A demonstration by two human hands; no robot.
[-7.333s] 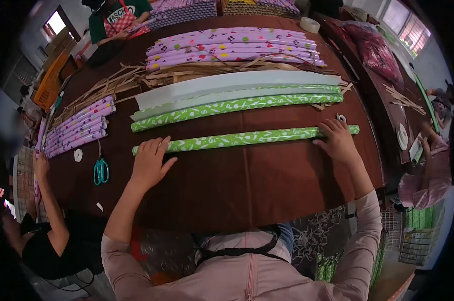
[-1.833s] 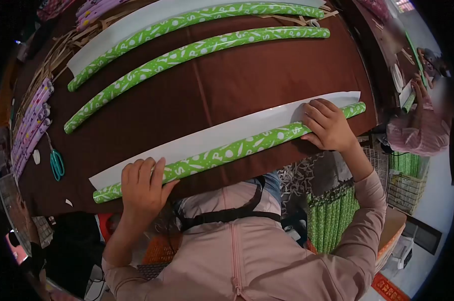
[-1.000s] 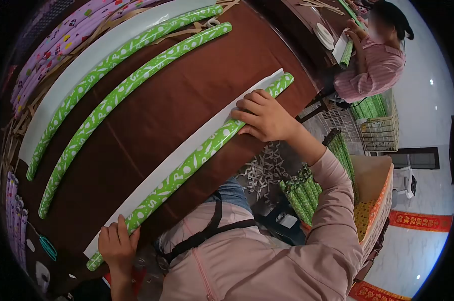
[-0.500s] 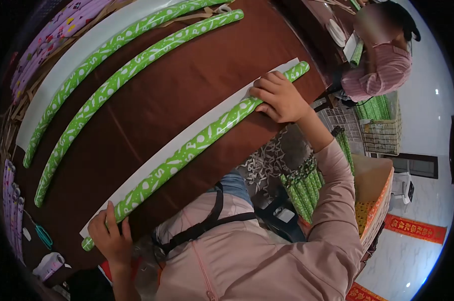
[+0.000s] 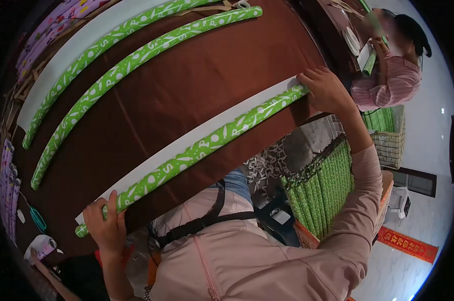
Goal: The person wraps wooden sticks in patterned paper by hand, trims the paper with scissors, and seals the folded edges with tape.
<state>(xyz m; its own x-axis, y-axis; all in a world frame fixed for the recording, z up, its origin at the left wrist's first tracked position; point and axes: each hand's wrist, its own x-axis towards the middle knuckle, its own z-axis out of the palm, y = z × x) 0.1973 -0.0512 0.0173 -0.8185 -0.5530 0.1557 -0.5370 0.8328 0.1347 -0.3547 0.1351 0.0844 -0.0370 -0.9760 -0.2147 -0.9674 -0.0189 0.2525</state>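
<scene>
While the green roll (image 5: 202, 149) lies across the near side of the brown surface (image 5: 212, 65), running from 8 o'clock to 2 o'clock in the view, both hands are on it. Left hand (image 5: 105, 220) holds it near the 8 o'clock end, fingers curled over the top; the tip sticks out past them. Right hand (image 5: 327, 92) is closed round the 2 o'clock end and hides the tip. White paper (image 5: 186, 140) shows as a strip along the roll's far edge.

Beyond, towards 10 to 11 o'clock: a loose roll (image 5: 111, 75), apart from the first, then a farther roll (image 5: 90, 53) with a pale sheet (image 5: 61, 57) along its far side. Purple rolls (image 5: 56, 32) at 10 o'clock. Teal scissors (image 5: 37, 219) at 8 o'clock, near a smaller purple stack (image 5: 8, 193). Upright green rolls (image 5: 319, 193) packed together at 4 o'clock, below surface level. Co-worker in a striped top (image 5: 395, 85) at 2 o'clock, well apart.
</scene>
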